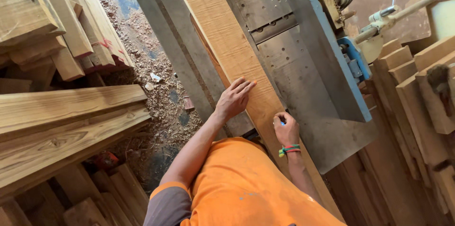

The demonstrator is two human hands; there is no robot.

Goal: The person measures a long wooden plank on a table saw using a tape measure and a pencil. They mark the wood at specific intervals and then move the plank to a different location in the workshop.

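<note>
Your long plank [232,41] lies on the metal machine desk [303,69], running from six toward eleven o'clock. Your left hand [234,99] presses flat, fingers spread, steadying its left edge. At four o'clock from it, your right hand [286,129] pinches a small blue marker [282,122], seemingly for marking the wood.

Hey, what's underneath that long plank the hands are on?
The long plank lies on a grey metal machine table; the left hand presses it. The surface directly beneath is hidden.
</note>
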